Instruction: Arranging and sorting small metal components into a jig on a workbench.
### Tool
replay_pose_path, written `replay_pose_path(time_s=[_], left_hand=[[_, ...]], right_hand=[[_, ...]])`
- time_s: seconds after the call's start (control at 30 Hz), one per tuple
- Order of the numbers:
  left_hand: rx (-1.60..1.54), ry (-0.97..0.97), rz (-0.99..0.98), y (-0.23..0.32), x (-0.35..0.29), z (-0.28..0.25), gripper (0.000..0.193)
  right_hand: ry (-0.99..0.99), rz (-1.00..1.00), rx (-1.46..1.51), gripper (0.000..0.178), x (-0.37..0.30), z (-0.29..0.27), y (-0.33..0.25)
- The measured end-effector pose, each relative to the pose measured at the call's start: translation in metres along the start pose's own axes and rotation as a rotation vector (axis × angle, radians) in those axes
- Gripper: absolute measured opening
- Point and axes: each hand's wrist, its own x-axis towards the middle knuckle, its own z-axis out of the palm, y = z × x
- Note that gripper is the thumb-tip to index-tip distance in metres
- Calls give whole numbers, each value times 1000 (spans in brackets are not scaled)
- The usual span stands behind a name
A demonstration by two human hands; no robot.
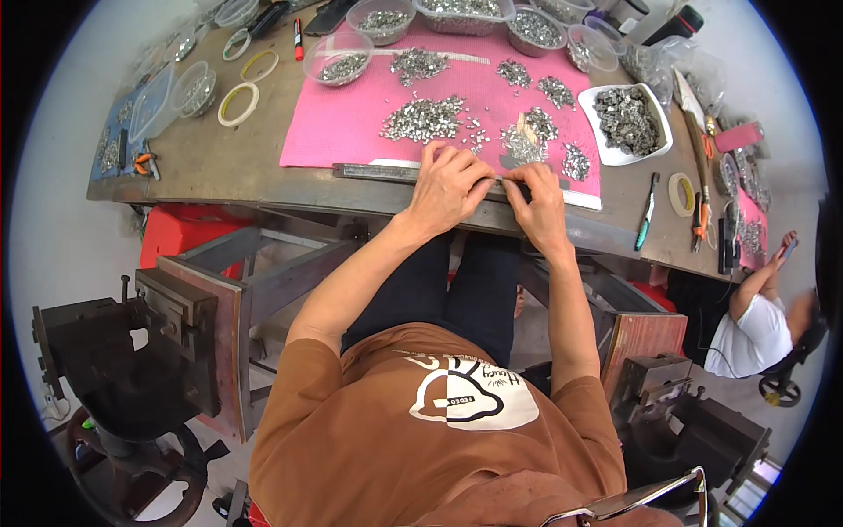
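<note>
At the front edge of the bench, my left hand [448,186] rests over a long grey metal bar [373,173], its thumb and fingertips pressed together. My right hand [538,204] is close beside it, also closed in a pinch, the fingertips of both nearly meeting above the bar. Whatever lies between them is too small to make out. Just beyond the hands, a pink mat [325,123] bears loose heaps of small silvery metal pieces [423,119]. A smaller heap with a pale flat strip [527,132] in it is just past my right hand.
Clear plastic tubs [338,63] of metal pieces line the back. A white dish [606,151] holds darker pieces at the right, near a toothbrush [647,211] and a tape roll [681,194]. Vises [180,316] stand below the bench. Another person [755,329] sits far right.
</note>
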Motion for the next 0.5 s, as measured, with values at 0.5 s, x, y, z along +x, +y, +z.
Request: replay_pose_path(time_s=[0.5], left_hand=[[-56,-34,-40,4,0,3,14]], right_hand=[[-44,-47,-118,13,49,22,24]])
